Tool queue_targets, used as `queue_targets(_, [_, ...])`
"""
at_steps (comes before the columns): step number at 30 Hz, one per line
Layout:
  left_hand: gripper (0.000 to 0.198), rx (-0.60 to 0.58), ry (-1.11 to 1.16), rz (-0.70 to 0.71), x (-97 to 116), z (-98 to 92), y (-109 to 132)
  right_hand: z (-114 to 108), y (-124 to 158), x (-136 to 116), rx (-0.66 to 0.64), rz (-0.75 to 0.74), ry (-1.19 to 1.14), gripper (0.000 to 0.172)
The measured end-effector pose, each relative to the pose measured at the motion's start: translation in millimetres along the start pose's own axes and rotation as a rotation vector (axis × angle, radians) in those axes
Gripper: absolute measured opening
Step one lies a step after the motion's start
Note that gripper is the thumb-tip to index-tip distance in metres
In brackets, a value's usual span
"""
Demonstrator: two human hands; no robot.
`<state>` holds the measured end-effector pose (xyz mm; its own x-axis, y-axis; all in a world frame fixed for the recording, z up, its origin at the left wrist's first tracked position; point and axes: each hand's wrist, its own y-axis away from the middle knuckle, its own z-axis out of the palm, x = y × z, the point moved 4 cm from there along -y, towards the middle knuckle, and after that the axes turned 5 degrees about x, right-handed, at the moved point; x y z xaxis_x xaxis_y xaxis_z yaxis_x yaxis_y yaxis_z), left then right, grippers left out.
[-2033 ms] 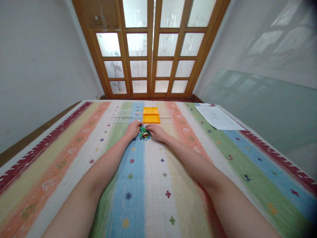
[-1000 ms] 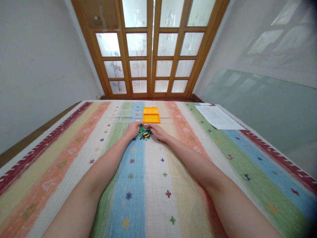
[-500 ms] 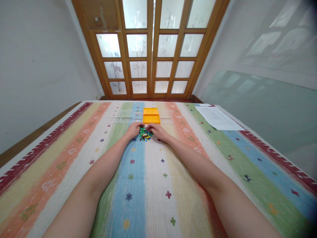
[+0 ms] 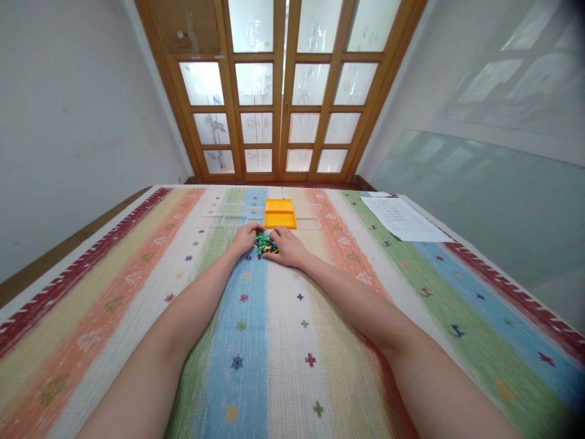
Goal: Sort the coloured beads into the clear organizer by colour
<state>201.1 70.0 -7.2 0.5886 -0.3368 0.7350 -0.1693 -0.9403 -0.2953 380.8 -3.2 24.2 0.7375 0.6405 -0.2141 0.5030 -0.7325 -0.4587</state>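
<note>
Left arm: bare, reaching forward from the near left with a slight bend at the elbow, slanting inward low over the striped tablecloth.
Right arm: close to a mirror of it, coming in from the near right; the two forearms narrow toward each other like a wedge.
Left hand: back turned up, wrist a little bent, fingers curving inward along the far left edge of the pile. From here I can't tell whether the fingertips pinch a piece.
Right hand: laid across the pile's right side, thumb on the near side and fingers on the far side, parted from one another with colourful bits showing between. Whether a piece sits under the fingers, I can't see.
Pile of small pieces: green, blue, red, yellow and dark, lying between the hands where the blue stripe meets the white.
Yellow box: open, ridged across its middle, just beyond the hands.
Clear trays: one on the box's left, another on its right.
Paper sheets: far right of the table, well apart from the hands.
Doors: wood-framed, glazed, beyond the table.
</note>
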Motion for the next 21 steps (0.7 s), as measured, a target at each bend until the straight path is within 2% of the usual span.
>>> queue_targets(3, [0.045, -0.013, -0.045, 0.047, 4.2, 1.3, 1.8, -1.9, -1.1, 17.3, 0.017, 0.048, 0.058, 0.044])
queue_targets(7, [0.045, -0.02, -0.083, 0.07, 5.7, 2.4, 2.3, -7.3, -0.3, 30.8, 0.019, 0.091, 0.084, 0.044])
queue_targets(9, [0.046, -0.018, -0.066, 0.067, 4.4, 2.3, 1.6, -8.0, 0.2, 24.5, 0.018, 0.071, 0.065, 0.045])
queue_targets(15, [0.048, -0.01, 0.016, 0.013, -2.4, 1.9, -1.6, 1.4, -1.4, -16.5, 0.017, -0.041, 0.019, 0.055])
queue_targets(18, [0.044, 0.003, 0.067, 0.013, -3.8, 1.8, -2.4, 4.4, -3.8, -14.2, 0.047, 0.025, 0.051, 0.051])
queue_targets(21, [0.041, 0.017, 0.111, 0.035, -4.3, 1.8, -2.8, 4.8, -4.6, 2.5, 0.056, 0.108, 0.099, 0.041])
